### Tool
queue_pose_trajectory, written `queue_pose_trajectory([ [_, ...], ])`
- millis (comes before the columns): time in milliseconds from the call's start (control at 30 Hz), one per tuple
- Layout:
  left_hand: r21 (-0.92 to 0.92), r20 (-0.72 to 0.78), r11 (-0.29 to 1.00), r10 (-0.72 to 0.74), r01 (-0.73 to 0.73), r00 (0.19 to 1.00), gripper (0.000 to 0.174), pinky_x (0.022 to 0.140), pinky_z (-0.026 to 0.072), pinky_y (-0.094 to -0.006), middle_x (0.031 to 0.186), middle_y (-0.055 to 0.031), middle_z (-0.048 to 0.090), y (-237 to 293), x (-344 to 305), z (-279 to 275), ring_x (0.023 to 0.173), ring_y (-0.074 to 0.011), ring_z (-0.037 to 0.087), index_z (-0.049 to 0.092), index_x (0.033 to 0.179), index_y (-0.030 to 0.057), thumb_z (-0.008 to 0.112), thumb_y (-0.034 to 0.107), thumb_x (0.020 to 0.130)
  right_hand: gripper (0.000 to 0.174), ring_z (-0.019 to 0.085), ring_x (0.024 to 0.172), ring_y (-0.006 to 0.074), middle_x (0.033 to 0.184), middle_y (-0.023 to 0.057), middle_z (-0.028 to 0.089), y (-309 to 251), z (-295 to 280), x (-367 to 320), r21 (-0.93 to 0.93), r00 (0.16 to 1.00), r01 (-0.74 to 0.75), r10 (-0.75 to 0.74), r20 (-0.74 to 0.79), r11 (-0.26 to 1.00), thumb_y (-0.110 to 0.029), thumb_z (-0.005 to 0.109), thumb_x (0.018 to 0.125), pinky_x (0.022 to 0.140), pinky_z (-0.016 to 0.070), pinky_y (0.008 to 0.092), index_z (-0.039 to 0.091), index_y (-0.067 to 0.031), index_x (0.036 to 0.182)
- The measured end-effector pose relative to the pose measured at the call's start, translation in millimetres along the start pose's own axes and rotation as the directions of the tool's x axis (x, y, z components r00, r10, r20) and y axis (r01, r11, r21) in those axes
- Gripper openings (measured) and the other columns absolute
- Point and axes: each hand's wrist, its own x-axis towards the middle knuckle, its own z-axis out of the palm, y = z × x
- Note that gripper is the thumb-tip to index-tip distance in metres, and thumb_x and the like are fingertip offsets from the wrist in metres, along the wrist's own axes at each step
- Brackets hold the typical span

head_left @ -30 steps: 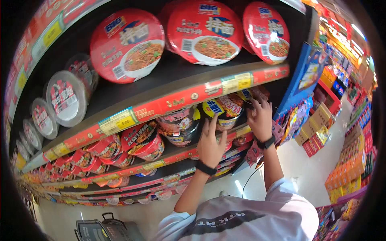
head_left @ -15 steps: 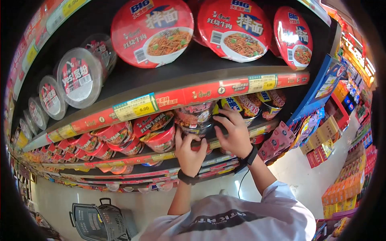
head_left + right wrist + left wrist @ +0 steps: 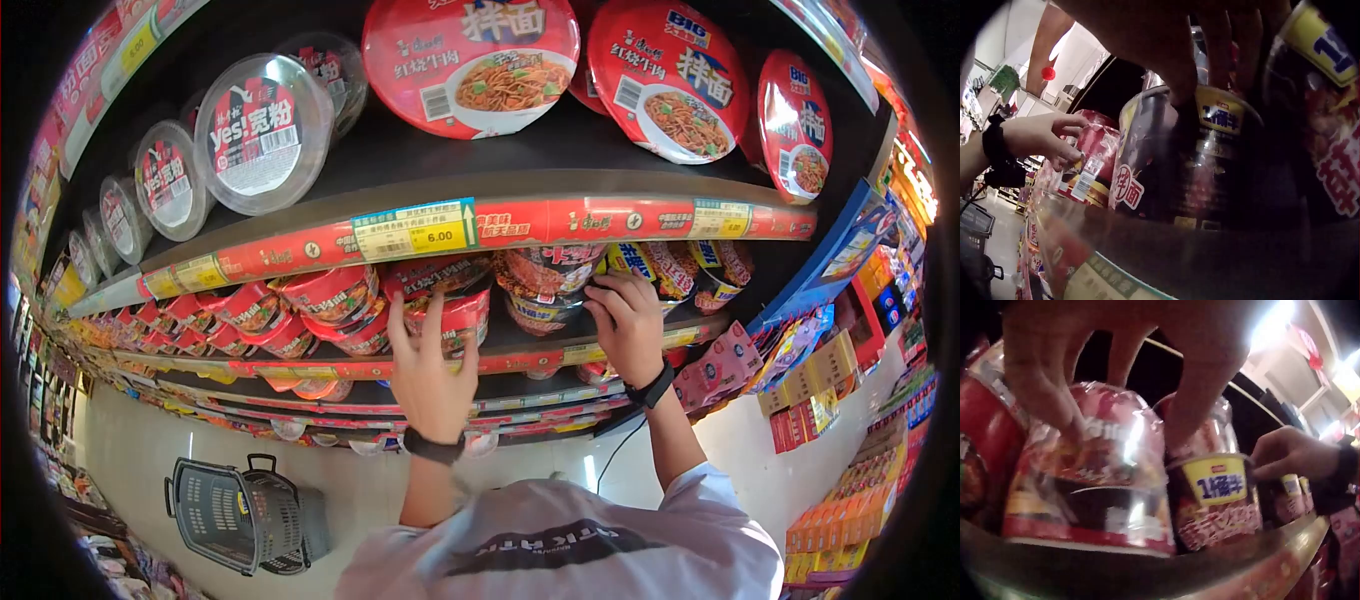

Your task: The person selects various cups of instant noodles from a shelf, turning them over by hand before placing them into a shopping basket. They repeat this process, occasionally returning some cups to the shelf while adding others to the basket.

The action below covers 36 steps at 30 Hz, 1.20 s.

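Note:
My left hand (image 3: pixel 432 375) reaches up to a red shrink-wrapped noodle bowl stack (image 3: pixel 462 318) on the middle shelf, its fingers spread. In the left wrist view, the fingers and thumb come down over the wrapped stack (image 3: pixel 1094 481) from above, thumb towards its right side. My right hand (image 3: pixel 630 330) lies at the right side of a dark noodle tub stack (image 3: pixel 545 290), fingers slightly bent. The right wrist view has its thumb at the rim of a dark tub (image 3: pixel 1154 147) with a yellow label, and the fingers partly in shadow behind.
A shelf edge with price tags (image 3: pixel 430 232) runs just above the hands. Large red noodle bowls (image 3: pixel 470 75) and clear-lidded tubs (image 3: pixel 265 135) stand on that upper shelf. More red bowls (image 3: pixel 335 305) line up leftward. A grey shopping basket (image 3: pixel 235 510) stands on the floor.
Both hands first worked around the yellow-labelled tubs, then either side of the dark stack. Now the left hand has moved left to the red bowls; the right stays beside the dark stack.

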Motion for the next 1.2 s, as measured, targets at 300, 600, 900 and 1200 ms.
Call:
queue_pose_trajectory([
  [300,0.000,-0.028,0.992,0.125,-0.125,0.992,0.029,0.082,0.0522,-0.0387,0.126,-0.0131,0.059,-30,14,23,0.100,-0.0325,0.063,0.068,0.112,0.0101,0.072,0.015,0.084,0.017,0.062,0.101,0.0308,0.100,0.0092,0.067,-1,-1,0,0.004,1.000,0.000,0.000,-0.012,1.000,-0.003,0.071,0.076,0.096,0.0457,0.0484,0.068,-0.0060,0.093],
  [600,0.111,-0.099,0.930,0.360,-0.350,0.928,0.020,0.076,0.0525,-0.0374,0.107,-0.0056,0.069,-44,21,20,0.088,-0.0278,0.062,0.072,0.102,0.0089,0.070,0.011,0.082,0.017,0.062,0.100,0.0298,0.101,0.0093,0.067,1,-1,-2,0.044,0.999,-0.005,0.006,-0.035,0.999,-0.004,0.071,0.076,0.096,0.0449,0.0476,0.069,-0.0056,0.094],
  [900,0.082,-0.094,0.935,0.351,-0.344,0.932,0.017,0.079,0.0507,-0.0382,0.107,-0.0102,0.070,-33,15,10,0.092,-0.0306,0.062,0.072,0.101,0.0047,0.068,0.010,0.085,0.017,0.062,0.099,0.0303,0.100,0.0096,0.067,3,-1,-4,0.141,0.995,-0.039,0.051,-0.083,0.989,-0.002,0.071,0.077,0.097,0.0447,0.0471,0.069,-0.0049,0.093],
  [1200,-0.252,-0.347,0.967,-0.066,-0.025,0.935,0.029,0.084,0.0513,-0.0344,0.114,-0.0106,0.063,-69,-21,-23,0.096,-0.0225,0.064,0.067,0.108,0.0019,0.070,0.000,0.080,0.014,0.064,0.098,0.0338,0.098,0.0140,0.067,-59,-3,-18,0.626,0.992,-0.123,0.101,0.070,0.770,0.001,0.068,0.077,0.091,0.0489,0.0419,0.066,-0.0019,0.090],
])
